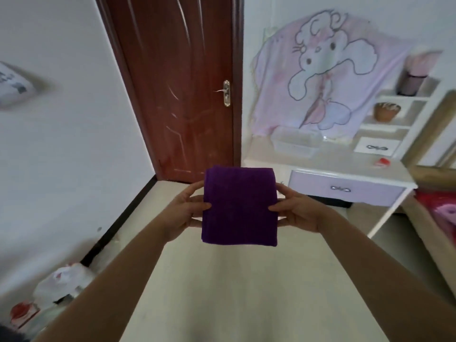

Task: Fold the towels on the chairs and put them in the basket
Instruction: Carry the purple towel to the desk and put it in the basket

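A purple towel [238, 206], folded into a neat square, is held up in the air in front of me. My left hand [183, 208] grips its left edge, thumb on the front and fingers behind. On the opposite edge my right hand [299, 209] holds it the same way. A clear plastic basket [296, 141] stands on the white dressing table [345, 169] ahead to the right, beyond the towel. No chair is in view.
A dark red door [182, 90] is closed straight ahead. The dressing table has a lilac drawer [345, 188] and shelves with a cartoon cloth [333, 77] hung behind. White bags [61, 285] lie on the floor at the lower left. A bed edge [436, 218] shows at right.
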Demonstrator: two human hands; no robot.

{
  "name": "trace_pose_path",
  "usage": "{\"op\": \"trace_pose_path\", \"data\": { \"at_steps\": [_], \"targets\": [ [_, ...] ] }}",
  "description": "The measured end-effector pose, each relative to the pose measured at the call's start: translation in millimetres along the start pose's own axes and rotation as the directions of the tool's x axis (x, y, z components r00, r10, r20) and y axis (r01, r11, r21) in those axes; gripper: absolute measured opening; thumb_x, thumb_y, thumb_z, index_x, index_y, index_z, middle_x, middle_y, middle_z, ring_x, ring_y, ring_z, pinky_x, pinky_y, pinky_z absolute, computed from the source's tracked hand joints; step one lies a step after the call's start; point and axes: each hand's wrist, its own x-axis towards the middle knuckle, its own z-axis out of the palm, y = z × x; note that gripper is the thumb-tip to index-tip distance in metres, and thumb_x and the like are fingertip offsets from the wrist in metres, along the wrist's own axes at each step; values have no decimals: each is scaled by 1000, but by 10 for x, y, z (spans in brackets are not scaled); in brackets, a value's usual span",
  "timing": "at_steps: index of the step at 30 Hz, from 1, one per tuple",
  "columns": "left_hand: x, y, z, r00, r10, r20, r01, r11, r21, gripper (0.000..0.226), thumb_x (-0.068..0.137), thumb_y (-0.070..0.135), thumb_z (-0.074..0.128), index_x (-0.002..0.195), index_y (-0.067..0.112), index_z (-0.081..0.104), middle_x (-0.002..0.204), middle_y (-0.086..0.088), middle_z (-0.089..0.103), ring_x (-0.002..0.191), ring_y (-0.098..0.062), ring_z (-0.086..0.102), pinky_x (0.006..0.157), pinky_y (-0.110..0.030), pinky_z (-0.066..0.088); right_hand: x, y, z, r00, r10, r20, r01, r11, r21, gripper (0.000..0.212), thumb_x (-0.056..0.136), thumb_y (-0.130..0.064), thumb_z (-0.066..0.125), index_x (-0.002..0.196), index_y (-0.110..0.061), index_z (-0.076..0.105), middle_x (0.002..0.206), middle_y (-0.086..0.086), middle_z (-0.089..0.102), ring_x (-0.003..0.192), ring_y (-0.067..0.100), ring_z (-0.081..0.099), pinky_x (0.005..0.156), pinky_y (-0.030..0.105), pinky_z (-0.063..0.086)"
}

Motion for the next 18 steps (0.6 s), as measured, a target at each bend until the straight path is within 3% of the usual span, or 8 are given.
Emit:
{"op": "trace_pose_path", "data": {
  "at_steps": [5,9,15,18],
  "targets": [
    [736,151,780,998,-14,62,10,998,61,56,90,-3,60,135,29,52,123,-13,67,107,-37,68,85,-56,57,-188,-32,-926,993,-28,-118,36,997,62,63,90,11,56,140,-28,52,130,11,66,112,34,66,100,61,50],
    [1469,208,1188,992,-9,125,-3,995,98,57,90,-4,59,132,34,53,123,-6,69,104,-32,70,79,-50,59,-89,-90,-1541,976,-37,-216,58,994,94,61,90,10,53,134,-32,58,126,8,68,106,30,67,100,58,51],
    [2906,290,1465,981,-41,190,22,994,103,60,92,-5,57,140,30,47,118,-10,71,103,-32,70,81,-51,59,503,-414,-2489,943,-24,-331,60,993,99,62,91,10,51,134,-35,57,122,7,69,100,28,68,89,51,58],
    [3726,456,1527,972,-36,231,14,995,95,61,91,-5,56,140,30,46,119,-11,71,105,-33,69,83,-52,58,933,-726,-2985,926,-36,-375,62,997,56,60,91,8,52,133,-34,57,118,5,70,98,27,68,92,51,57]
  ]
}}
